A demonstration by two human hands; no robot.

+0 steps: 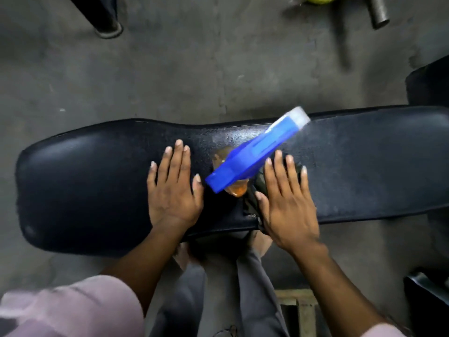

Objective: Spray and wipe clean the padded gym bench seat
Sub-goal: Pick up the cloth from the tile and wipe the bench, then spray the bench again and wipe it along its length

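The black padded bench seat runs left to right across the head view, with a damp sheen near its far edge in the middle. A spray bottle with a blue trigger head and orange liquid stands on the pad between my hands, untouched. My left hand lies flat on the bare pad, fingers spread, just left of the bottle. My right hand rests flat, fingers extended, on a dark crumpled cloth at the seat's near edge, right of the bottle.
Grey concrete floor surrounds the bench. A black equipment foot stands at top left and a metal bar end at top right. Another black pad sits at the right edge. A wooden frame lies by my legs.
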